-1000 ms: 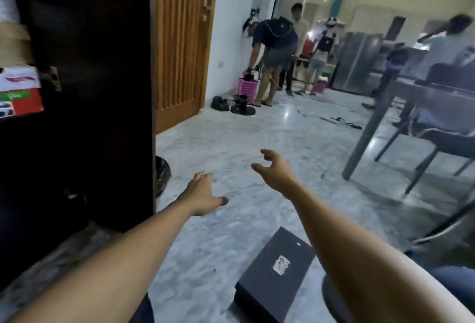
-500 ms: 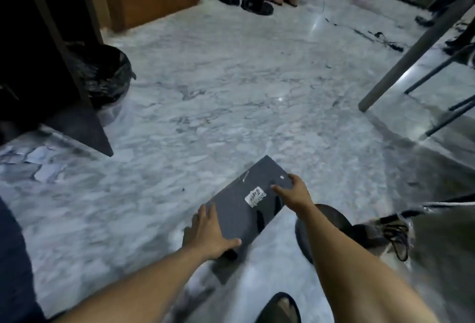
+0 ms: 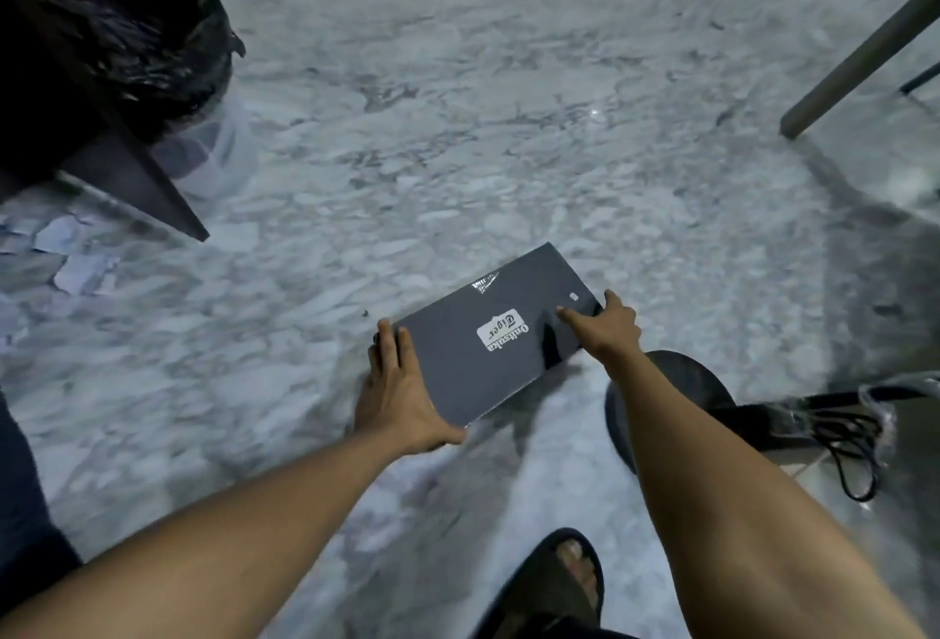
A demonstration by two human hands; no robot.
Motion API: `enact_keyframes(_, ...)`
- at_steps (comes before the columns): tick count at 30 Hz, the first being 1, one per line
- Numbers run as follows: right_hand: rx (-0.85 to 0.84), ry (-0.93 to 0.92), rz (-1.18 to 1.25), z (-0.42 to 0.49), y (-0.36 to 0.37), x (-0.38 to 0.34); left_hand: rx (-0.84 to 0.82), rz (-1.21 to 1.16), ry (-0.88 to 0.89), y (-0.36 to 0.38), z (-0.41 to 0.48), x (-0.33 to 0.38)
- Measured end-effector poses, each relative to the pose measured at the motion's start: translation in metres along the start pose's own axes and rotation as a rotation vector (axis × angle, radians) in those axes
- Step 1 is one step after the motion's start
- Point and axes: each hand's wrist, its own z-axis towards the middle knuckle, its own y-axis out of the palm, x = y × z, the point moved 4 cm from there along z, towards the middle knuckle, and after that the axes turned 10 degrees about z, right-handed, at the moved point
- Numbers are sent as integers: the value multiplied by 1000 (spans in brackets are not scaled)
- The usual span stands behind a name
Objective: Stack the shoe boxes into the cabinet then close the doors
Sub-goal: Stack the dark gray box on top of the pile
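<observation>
I had both hands on the box (image 3: 488, 343), one at each short end. My left hand (image 3: 402, 399) clasped the near-left end, fingers laid along its side and thumb hooked at the near corner. My right hand (image 3: 608, 328) gripped the far-right end, thumb flat on the lid and fingers curled over the edge. The box was dark, lid up, with a white label (image 3: 503, 335) in the middle that read upside down to me. It sat low over the marble floor (image 3: 508, 129), in front of my sandalled foot (image 3: 559, 582); I could not tell whether it rested flat or was just clear of the floor. The dark cabinet (image 3: 127, 170) stood well apart at the far left, with a bin (image 3: 137, 43) lined in black plastic just behind its corner. A round dark base (image 3: 676, 399) lay near my right forearm, and a black cable (image 3: 854, 440) beyond it.
</observation>
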Motion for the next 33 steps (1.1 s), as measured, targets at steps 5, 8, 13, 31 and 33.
enact_keyframes(5,-91,-95,-31,-38,34,11,54,-190,-42,-15,15,-74)
enact_keyframes(8,-142,-171,63,-67,68,14,100,-408,-139,-21,6,-117)
enact_keyframes(13,-237,-263,106,-90,108,20,126,-536,-196,-22,-7,-167)
enact_keyframes(31,-363,-497,334,-158,113,-95,536,-636,-201,-136,-86,-205)
enact_keyframes(33,-383,-529,336,-176,121,-120,570,-621,-184,-162,-101,-221)
